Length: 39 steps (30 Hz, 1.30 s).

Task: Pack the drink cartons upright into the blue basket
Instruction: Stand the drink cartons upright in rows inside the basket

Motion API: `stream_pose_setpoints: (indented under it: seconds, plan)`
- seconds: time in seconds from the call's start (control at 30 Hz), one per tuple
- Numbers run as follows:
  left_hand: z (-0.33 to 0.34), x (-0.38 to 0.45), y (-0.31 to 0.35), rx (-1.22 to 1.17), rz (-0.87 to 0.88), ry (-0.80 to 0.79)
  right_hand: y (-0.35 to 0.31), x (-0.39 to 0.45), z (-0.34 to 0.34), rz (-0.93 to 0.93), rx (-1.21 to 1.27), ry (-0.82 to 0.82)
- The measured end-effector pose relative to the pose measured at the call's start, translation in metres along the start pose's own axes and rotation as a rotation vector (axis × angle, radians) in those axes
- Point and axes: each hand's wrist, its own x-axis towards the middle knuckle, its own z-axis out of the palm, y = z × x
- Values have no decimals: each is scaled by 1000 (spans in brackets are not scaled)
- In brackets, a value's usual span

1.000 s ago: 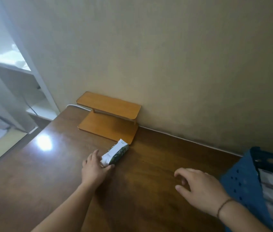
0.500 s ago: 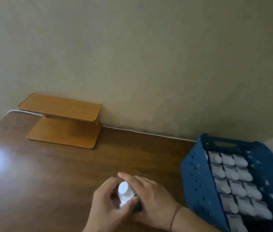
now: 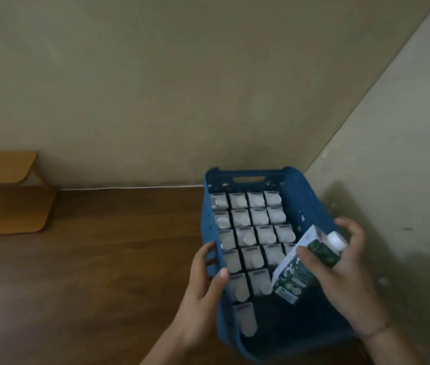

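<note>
Your right hand (image 3: pixel 340 262), clamped on the green-and-white drink carton (image 3: pixel 303 264), has carried it off the desk over the blue plastic basket (image 3: pixel 245 177); left hand (image 3: pixel 206 280), fingers apart, steadies the rim.

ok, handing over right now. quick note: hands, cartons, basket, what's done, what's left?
Right hand: shut on the held carton, tilted, white cap up-right, over the basket's near right part.
Left hand: open, resting against the blue basket at its left wall.
Packed cartons: upright in rows of four, filling the far end; nearer rows are only partly filled from the left.
Basket sits on the wooden table in the wall corner.
Left: stand the held carton upright in the gap. No loose cartons show on the table.
</note>
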Motion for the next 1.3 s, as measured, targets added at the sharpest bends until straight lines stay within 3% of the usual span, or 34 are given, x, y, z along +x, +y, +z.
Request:
stream_pose_setpoints:
  seconds: [0.13,0.23,0.37,0.47,0.63,0.8,0.87,0.97,1.03,1.13,1.3]
  plan:
    - [21,26,3,-61,14,118,38,10,-6,106,-244,-73]
    - [29,37,6,-140,39,152,56,18,-7,127,-266,-102]
    - [32,42,-1,-263,27,198,57,23,-12,57,-390,-3]
    - [33,42,-7,-331,-8,214,62,24,-5,135,-431,15]
    - [38,44,-8,-327,27,239,77,24,32,528,-154,-386]
    - [37,45,-10,-300,33,225,83,31,27,568,-145,-537]
    - [34,45,-10,-275,34,212,73,29,15,469,-290,-588]
    - [31,44,-10,-219,46,211,49,10,9,-39,-700,-377]
    - [30,42,-10,-205,60,217,25,-11,20,-210,-712,-479]
    - [30,41,-11,-198,63,220,10,-32,50,-229,-862,-832]
    - [26,45,-14,-176,83,223,10,-27,77,-296,-1231,-918]
